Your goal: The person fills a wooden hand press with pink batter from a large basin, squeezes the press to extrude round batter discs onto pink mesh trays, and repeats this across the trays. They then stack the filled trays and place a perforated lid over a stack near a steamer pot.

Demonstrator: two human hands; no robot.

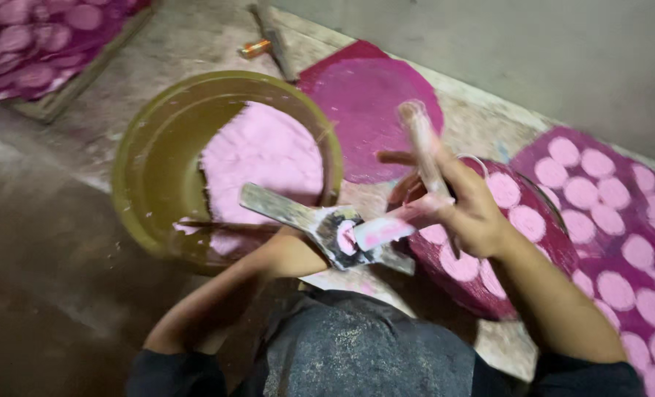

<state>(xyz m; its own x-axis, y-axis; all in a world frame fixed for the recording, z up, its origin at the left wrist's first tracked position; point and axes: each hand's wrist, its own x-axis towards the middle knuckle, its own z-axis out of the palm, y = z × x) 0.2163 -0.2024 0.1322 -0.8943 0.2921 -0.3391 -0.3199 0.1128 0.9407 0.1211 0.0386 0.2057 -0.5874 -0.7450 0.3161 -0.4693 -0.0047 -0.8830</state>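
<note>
My right hand (463, 209) is closed around a stick-like tool (421, 143) smeared with pink paste; its flat pink end (383, 231) points left. My left hand (291, 250) is mostly hidden under a flat grey mould (320, 224) with a round hole filled with pink paste, and it holds that mould from below. Both hands hover over my lap, between a yellow-green basin (151, 191) holding pink paste (261, 158) and a round magenta-covered board (511, 242) dotted with pink discs.
A magenta cloth (629, 220) with several pink discs lies at right. A plain magenta round sheet (371, 103) lies behind the basin. A framed tray (41, 44) of pink discs sits at top left. A grey wall runs along the top right. A small orange object (255, 48) lies on the floor.
</note>
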